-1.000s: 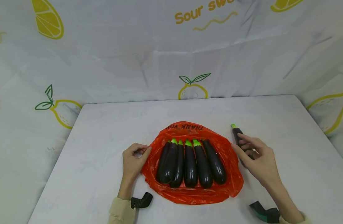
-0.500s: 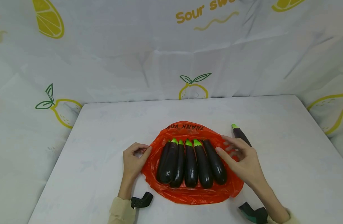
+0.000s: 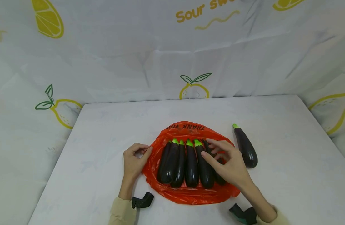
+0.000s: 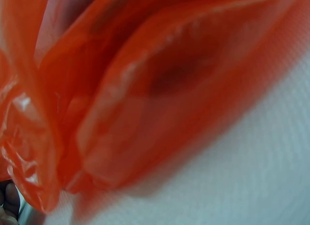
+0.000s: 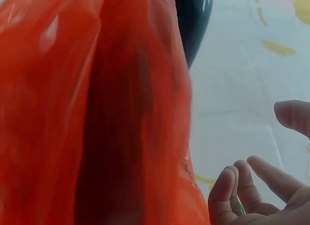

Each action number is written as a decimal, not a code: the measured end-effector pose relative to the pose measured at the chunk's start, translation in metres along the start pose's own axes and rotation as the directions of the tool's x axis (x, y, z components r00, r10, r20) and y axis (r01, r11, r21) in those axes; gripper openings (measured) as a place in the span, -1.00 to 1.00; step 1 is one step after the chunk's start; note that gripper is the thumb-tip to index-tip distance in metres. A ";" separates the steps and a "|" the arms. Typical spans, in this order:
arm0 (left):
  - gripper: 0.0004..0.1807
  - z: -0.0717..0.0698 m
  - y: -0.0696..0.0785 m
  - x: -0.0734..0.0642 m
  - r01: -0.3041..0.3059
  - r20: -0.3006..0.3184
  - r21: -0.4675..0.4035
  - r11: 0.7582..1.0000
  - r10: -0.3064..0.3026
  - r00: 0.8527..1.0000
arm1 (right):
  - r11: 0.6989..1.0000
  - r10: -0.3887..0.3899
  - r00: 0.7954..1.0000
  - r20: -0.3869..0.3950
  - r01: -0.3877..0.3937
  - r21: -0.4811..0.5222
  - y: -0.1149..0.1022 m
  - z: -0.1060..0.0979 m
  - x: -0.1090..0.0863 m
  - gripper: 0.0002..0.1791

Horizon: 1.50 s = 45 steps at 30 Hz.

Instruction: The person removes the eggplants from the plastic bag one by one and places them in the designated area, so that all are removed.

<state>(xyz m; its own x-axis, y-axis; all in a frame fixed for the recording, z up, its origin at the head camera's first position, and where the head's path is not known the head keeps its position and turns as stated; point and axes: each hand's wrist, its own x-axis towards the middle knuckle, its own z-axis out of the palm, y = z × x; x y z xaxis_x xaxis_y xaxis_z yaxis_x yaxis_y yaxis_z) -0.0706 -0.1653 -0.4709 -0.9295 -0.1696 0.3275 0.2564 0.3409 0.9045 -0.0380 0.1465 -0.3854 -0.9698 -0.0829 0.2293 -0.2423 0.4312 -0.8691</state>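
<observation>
An orange-red plastic bag [image 3: 200, 198] lies spread on the white table with several dark eggplants [image 3: 191, 168] side by side on it, green stem ends pointing away. My left hand [image 3: 134, 161] pinches the bag's left edge between thumb and fingers. Over the rightmost eggplants hovers my right hand [image 3: 228, 165], fingers apart and loosely bent, partly hiding them. In the right wrist view, nothing lies between the fingers [image 5: 271, 179], beside the bag [image 5: 131, 108]. One more eggplant [image 3: 247, 148] rests on the table right of the bag. Orange plastic [image 4: 169, 99] fills much of the left wrist view.
The white table [image 3: 110, 125] runs back to a hanging white cloth [image 3: 119, 72] printed with lemons and lettering. A black strap piece [image 3: 142, 200] is on the left wrist, and another [image 3: 244, 214] on the right.
My right hand has moved left, from beside the lone eggplant to above the rightmost ones in the bag, uncovering the lone one. My left hand has stayed on the bag's edge.
</observation>
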 end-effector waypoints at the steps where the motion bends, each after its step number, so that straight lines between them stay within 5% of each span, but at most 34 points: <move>1: -0.93 0.000 0.000 0.000 0.000 0.000 0.002 1.000 0.000 1.000 | 1.000 0.004 1.000 0.008 -0.004 0.004 -0.001 0.002 0.000 -0.53; 23: -0.96 0.001 0.003 -0.001 0.019 -0.005 -0.024 1.000 -0.019 1.000 | 0.996 0.068 0.974 0.215 -0.080 0.049 -0.019 0.054 -0.006 -0.42; 34: -0.95 0.000 0.000 -0.001 0.021 -0.004 -0.026 0.999 -0.022 1.000 | 0.984 0.179 0.959 0.218 -0.169 -0.062 -0.024 0.065 -0.004 -0.31; 45: -0.93 0.000 0.001 -0.001 0.005 -0.006 0.000 1.000 -0.005 1.000 | 0.978 0.195 0.953 0.231 -0.170 -0.125 -0.031 0.070 -0.002 -0.25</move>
<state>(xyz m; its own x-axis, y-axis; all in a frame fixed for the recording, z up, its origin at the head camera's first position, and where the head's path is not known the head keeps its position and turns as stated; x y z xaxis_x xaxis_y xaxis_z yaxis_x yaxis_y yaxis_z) -0.0698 -0.1650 -0.4707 -0.9292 -0.1762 0.3249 0.2522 0.3400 0.9060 -0.0307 0.0705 -0.3896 -0.9779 -0.2023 -0.0525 -0.0686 0.5476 -0.8339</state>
